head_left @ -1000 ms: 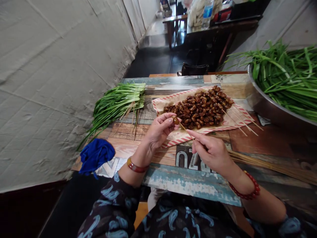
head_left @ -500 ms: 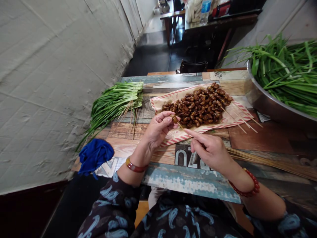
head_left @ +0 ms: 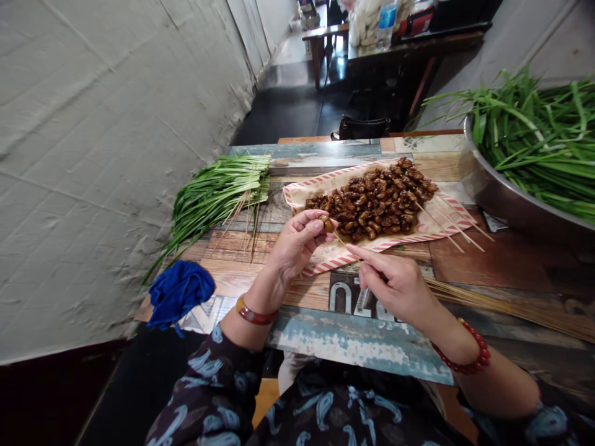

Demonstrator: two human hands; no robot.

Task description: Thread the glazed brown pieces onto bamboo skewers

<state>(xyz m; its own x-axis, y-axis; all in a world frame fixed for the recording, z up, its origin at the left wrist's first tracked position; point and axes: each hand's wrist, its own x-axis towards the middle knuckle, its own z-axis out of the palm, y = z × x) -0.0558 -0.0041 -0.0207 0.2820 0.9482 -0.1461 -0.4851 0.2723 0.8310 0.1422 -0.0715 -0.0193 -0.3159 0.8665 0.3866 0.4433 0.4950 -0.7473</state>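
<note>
Okay, so the left grip (head_left: 297, 244) is clamped on a glossy brown bean-shaped piece (head_left: 328, 225) sitting on a thin bamboo skewer (head_left: 344, 243), and the right grip (head_left: 395, 288) is pinched shut on that skewer's lower end. At about 12 o'clock from the hands, a heap of the same brown pieces (head_left: 372, 201) lies on red-and-white striped paper (head_left: 297, 195) on a wood-print surface (head_left: 357, 334). Around it are a bundle of green chives (head_left: 218, 198) at 10 o'clock, a steel basin of greens (head_left: 493, 198) at 2 o'clock and loose long bamboo skewers (head_left: 511, 306) at 3 o'clock.
</note>
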